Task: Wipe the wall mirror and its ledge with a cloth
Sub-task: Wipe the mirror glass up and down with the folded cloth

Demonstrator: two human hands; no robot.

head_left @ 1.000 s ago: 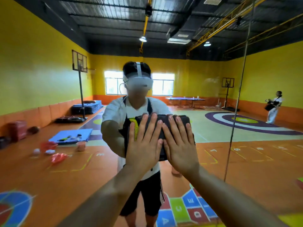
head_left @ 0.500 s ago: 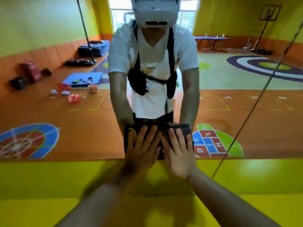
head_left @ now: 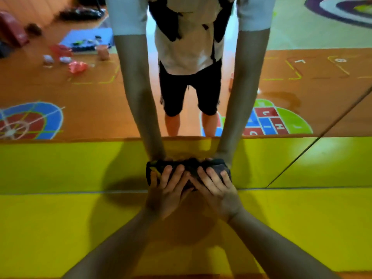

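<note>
Orange gym floor with painted games fills the wall mirror (head_left: pixel 60 93), above one yellow ledge (head_left: pixel 60 228). At the left of the reflection lie one blue mat (head_left: pixel 86 40) and a few blurred red and white bits. In the middle, one dark cloth (head_left: pixel 189 168) is bunched at the mirror's bottom edge, where it meets the ledge. Two bare hands hold it side by side: the left grip (head_left: pixel 167 190) curls its fingers over the left half, the right grip (head_left: pixel 216 191) over the right half. The person's reflected arms hide the floor behind. On the right, one dark seam (head_left: pixel 322 136) crosses the glass diagonally.

Single head-worn view, angled steeply down, close to wall mirror (head_left: pixel 60 97) and ledge (head_left: pixel 60 228)
</note>
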